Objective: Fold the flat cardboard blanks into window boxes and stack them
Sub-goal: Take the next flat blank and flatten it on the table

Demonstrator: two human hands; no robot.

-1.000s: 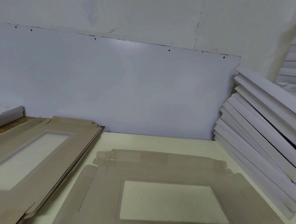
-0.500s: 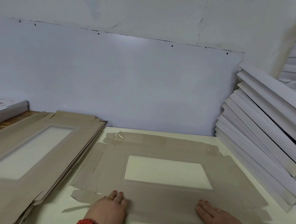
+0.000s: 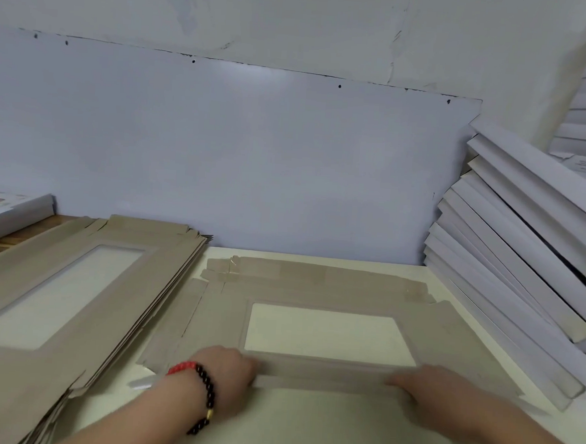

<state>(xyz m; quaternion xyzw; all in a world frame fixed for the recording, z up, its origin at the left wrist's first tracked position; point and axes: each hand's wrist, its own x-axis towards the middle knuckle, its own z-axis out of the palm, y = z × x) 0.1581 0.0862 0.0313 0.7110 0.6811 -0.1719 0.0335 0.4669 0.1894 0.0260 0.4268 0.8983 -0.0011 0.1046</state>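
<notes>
nearest you, your left hand (image 3: 222, 372) and your right hand (image 3: 427, 391) both curled their fingers round the near flap (image 3: 323, 374) of the flat blank (image 3: 449, 337), gripping it at either end, the flap raised off the table. your left wrist wore a red and dark bead bracelet (image 3: 202, 391). the blank lay on the cream table (image 3: 306, 428), straight ahead of you, its clear window (image 3: 329, 334) showing the tabletop through it. to your left a pile of unfolded blanks (image 3: 74, 294) lay just beside it, partly over a wooden surface (image 3: 5, 242). to your right, folded white boxes (image 3: 522, 256) leaned in a slanted stack against the wall, touching the table's far right corner. behind everything stood a pale board (image 3: 220, 155) fixed to the wall, and a white box (image 3: 11, 211) sat at the far left.

half a second before, your hands lay flat with straight fingers pressing the blank's near strip; by this moment they had clenched on the flap and lifted it, and the blank's near edge had drawn away from you.
</notes>
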